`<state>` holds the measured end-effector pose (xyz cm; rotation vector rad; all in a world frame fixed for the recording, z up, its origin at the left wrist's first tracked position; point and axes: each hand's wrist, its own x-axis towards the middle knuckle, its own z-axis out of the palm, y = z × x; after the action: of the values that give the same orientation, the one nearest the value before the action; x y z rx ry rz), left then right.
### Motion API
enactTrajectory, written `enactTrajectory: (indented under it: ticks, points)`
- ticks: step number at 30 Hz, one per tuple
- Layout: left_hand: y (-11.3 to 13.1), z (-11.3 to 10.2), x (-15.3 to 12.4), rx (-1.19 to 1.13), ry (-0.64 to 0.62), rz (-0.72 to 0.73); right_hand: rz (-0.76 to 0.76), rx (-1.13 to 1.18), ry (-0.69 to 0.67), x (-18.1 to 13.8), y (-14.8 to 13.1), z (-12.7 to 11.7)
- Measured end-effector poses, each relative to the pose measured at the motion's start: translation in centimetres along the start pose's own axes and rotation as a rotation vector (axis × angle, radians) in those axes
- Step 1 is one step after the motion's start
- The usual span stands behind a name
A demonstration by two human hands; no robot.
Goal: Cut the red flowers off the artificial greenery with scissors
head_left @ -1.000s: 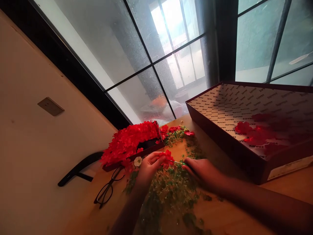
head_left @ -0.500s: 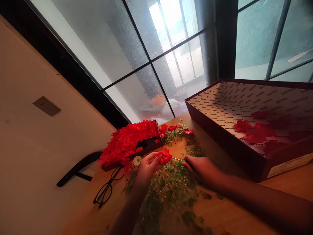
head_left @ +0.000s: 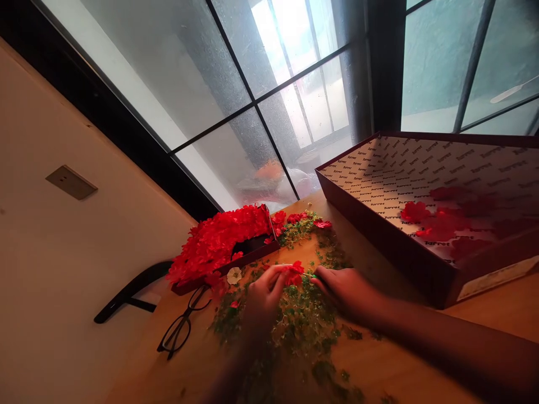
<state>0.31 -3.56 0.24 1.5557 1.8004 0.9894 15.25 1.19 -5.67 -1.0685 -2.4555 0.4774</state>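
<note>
My left hand pinches a small red artificial flower over a heap of green plastic sprigs on the wooden table. My right hand lies just right of the flower, its fingers closed near the flower's base; what they grip is hidden. Behind my hands, a small dark box is heaped with red flowers. A white flower lies by its front edge.
A large maroon box with a patterned white lining holds a few red flowers at the right. Black glasses lie at the left of the table. More sprigs and red flowers lie near the window.
My left hand with the red flower has shifted a little right and down, closing the gap to my right hand; the thin stem seen between them earlier no longer shows.
</note>
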Motion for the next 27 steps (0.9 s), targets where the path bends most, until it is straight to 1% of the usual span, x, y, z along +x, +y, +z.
enactTrajectory:
  ticks: [2, 4, 5, 8, 9, 10, 12, 14, 15, 18, 23, 27]
  points:
    - [0.3, 0.5, -0.4, 0.111, -0.069, 0.048, -0.008, 0.037, -0.003, 0.0, 0.0, 0.0]
    - [0.5, 0.3, -0.5, 0.17, -0.119, 0.048, -0.018, 0.086, 0.019, 0.0, 0.1, 0.0]
    - [0.6, 0.0, -0.4, 0.184, -0.107, 0.042, -0.026, 0.107, 0.041, 0.0, 0.1, -0.1]
    - [0.6, -1.6, 0.5, 0.197, 0.013, 0.042, -0.063, 0.145, 0.108, 0.0, 0.3, -0.3]
    - [0.6, -2.1, 0.8, 0.179, 0.016, 0.044, -0.075, 0.161, 0.117, 0.0, 0.4, -0.4]
    - [0.6, -2.5, 1.0, 0.15, -0.012, 0.041, -0.088, 0.178, 0.113, 0.0, 0.4, -0.4]
    - [0.5, -2.9, 1.3, 0.067, -0.131, 0.015, -0.119, 0.201, 0.078, -0.1, 0.5, -0.4]
    - [0.5, -2.8, 1.2, -0.019, -0.247, -0.012, -0.154, 0.189, 0.035, -0.2, 0.4, -0.4]
    - [0.4, -2.6, 1.2, -0.047, -0.274, -0.022, -0.162, 0.171, 0.023, -0.3, 0.4, -0.4]
    - [0.1, -1.8, 1.0, -0.107, -0.281, -0.049, -0.181, 0.119, 0.008, -0.3, 0.3, -0.4]
    - [-0.3, -0.7, 0.5, -0.196, -0.329, -0.09, -0.299, 0.027, -0.067, -0.5, 0.5, -0.6]
    - [0.3, -0.5, -0.4, -0.134, -0.27, -0.07, -0.339, 0.0, -0.118, -0.9, 0.5, -0.8]
